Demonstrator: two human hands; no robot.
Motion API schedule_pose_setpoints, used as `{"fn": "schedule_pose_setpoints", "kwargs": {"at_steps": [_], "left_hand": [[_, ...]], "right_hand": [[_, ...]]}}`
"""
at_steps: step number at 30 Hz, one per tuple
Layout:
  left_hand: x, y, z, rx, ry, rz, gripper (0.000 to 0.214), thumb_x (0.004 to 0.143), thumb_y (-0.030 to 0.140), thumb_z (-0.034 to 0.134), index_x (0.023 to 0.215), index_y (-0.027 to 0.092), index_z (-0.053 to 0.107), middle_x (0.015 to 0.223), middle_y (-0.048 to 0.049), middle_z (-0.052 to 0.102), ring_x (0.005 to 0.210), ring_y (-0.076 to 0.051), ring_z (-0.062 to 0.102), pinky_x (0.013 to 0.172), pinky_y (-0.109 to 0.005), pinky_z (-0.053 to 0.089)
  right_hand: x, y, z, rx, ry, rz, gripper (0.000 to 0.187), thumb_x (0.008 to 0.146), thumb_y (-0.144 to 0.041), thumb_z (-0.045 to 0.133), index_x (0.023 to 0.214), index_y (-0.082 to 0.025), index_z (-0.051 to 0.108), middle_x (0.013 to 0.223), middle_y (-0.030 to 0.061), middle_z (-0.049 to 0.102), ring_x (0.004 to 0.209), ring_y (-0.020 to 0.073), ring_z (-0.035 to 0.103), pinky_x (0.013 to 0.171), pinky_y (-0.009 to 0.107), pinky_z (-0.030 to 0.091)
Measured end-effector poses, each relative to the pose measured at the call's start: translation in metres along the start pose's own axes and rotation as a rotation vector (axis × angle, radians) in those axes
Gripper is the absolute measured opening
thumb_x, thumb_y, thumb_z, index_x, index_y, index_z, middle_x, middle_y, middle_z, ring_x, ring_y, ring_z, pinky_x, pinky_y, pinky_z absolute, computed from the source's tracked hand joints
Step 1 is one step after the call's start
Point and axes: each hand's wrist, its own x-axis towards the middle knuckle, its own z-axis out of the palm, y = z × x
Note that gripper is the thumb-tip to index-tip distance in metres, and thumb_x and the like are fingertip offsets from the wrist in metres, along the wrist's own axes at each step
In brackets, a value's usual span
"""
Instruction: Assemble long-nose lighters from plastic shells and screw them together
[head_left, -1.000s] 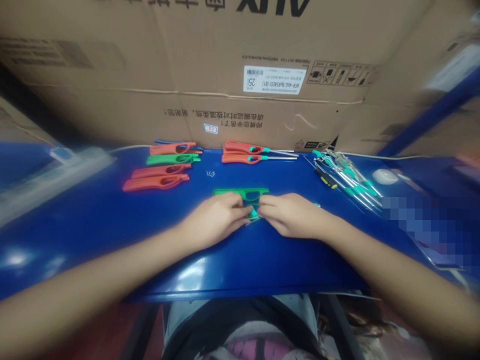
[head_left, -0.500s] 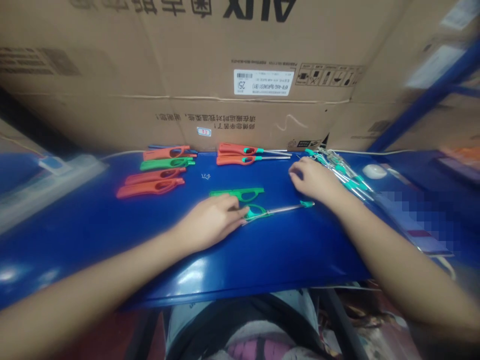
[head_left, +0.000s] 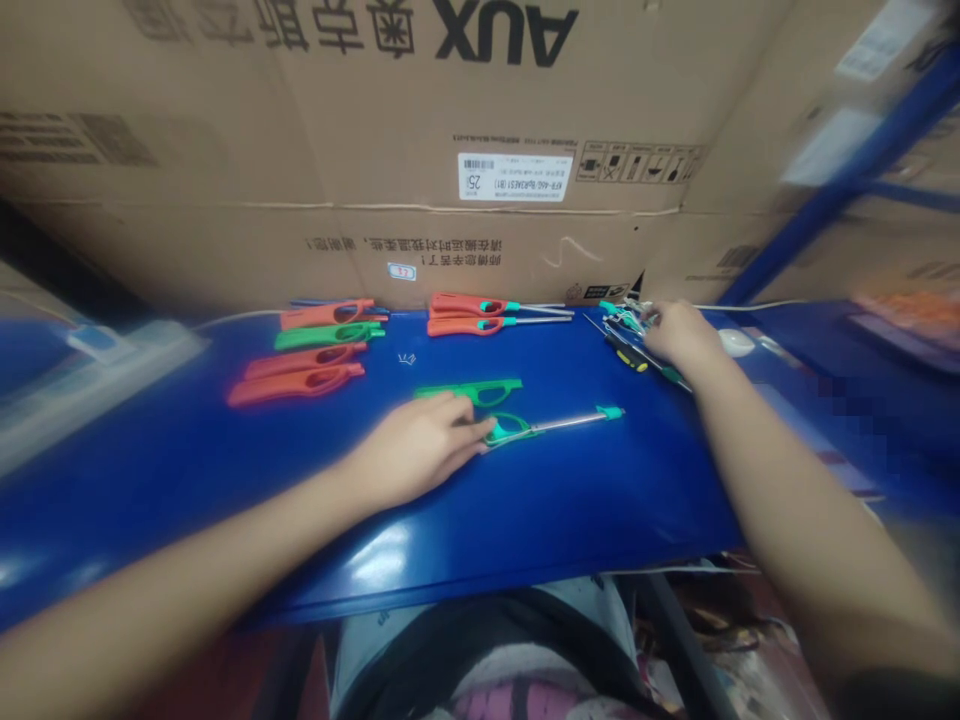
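Note:
My left hand [head_left: 429, 448] is closed on the handle end of a green gas lighter [head_left: 516, 427], which lies low over the blue table. This lighter has a teal trigger and a metal tube with a teal piece at its tip; its rear is hidden by my fingers. Just behind it lies a green handle shell [head_left: 495, 388]. My right hand [head_left: 681, 340] is at the pile of metal lighter tubes with teal parts [head_left: 621, 312], fingers pinched together; what they grip is hidden. Beside that hand lies a black and yellow screwdriver [head_left: 628, 353].
Two red lighters with metal tubes [head_left: 480, 318] lie at the back. Red handle shells [head_left: 300, 382] and a green shell [head_left: 322, 335] lie to the left. A cardboard box [head_left: 300, 150] stands behind the table [head_left: 465, 520]. A white rounded object [head_left: 736, 343] sits at right.
My right hand has moved right and slightly back across the pile, uncovering the screwdriver. My left hand keeps its hold on the green lighter. The whole view has shifted slightly.

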Motion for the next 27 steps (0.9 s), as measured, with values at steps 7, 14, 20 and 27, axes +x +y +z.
{"fn": "schedule_pose_setpoints", "kwargs": {"at_steps": [7,14,20,27], "left_hand": [[0.0,-0.002,0.001,-0.046,-0.024,-0.022,0.036,0.104,0.036,0.046,0.129,0.022,0.068,0.1,-0.0084,0.064,0.091,-0.021,0.063,0.08,-0.034,0.055],[0.002,-0.004,0.001,-0.134,-0.029,-0.045,0.034,0.102,0.036,0.05,0.128,0.023,0.068,0.107,-0.009,0.064,0.095,-0.023,0.063,0.084,-0.036,0.055],[0.002,-0.005,0.001,-0.167,-0.037,-0.048,0.034,0.102,0.036,0.05,0.129,0.022,0.067,0.111,-0.0097,0.065,0.1,-0.023,0.063,0.088,-0.037,0.055],[0.001,-0.007,0.003,-0.178,-0.045,-0.036,0.035,0.103,0.037,0.048,0.13,0.022,0.066,0.113,-0.0095,0.064,0.102,-0.023,0.062,0.091,-0.038,0.054]], "right_hand": [[0.013,0.012,0.018,-0.022,0.029,0.068,0.032,0.087,-0.023,0.058,0.114,-0.017,0.074,0.125,0.0207,0.06,0.111,0.0347,0.06,0.087,0.041,0.048],[0.019,0.013,0.026,-0.007,0.032,0.109,0.03,0.088,-0.026,0.057,0.108,-0.011,0.074,0.118,0.0233,0.061,0.112,0.0353,0.058,0.089,0.042,0.049],[0.023,0.015,0.029,0.051,0.066,0.135,0.027,0.084,-0.026,0.061,0.097,-0.007,0.073,0.112,0.0257,0.061,0.113,0.0376,0.058,0.09,0.044,0.049],[0.017,0.013,0.021,0.218,0.234,0.068,0.02,0.088,-0.027,0.059,0.096,-0.012,0.068,0.118,0.0216,0.061,0.108,0.0328,0.06,0.095,0.046,0.048]]}}
